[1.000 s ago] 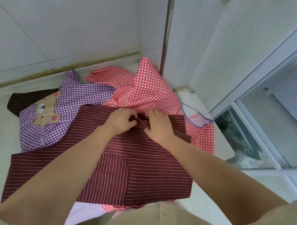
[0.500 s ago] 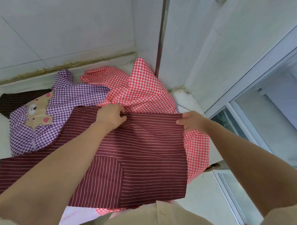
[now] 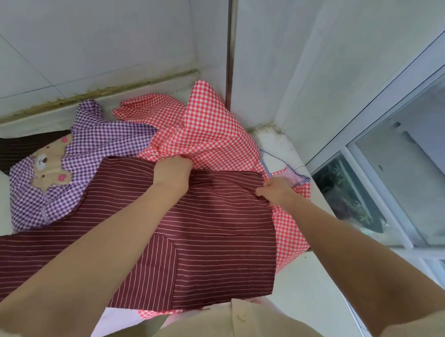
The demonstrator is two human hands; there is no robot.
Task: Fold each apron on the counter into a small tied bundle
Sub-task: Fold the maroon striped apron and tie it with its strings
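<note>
Maroon striped apron (image 3: pixel 213 231) spread flat across centre and lower left of frame, atop the pile on the counter (image 3: pixel 276 145). Left hand (image 3: pixel 171 175) grips its far edge at mid-frame, fingers curled into the cloth. Right hand (image 3: pixel 274 191) pinches the far right corner. Red gingham apron (image 3: pixel 210 137) and purple gingham apron (image 3: pixel 102 142) lie crumpled behind, untouched. Looks like the first fold is only starting. Next move likely wants both hands bringing that edge toward the near hem together, taut, without dragging the gingham underneath.
</note>
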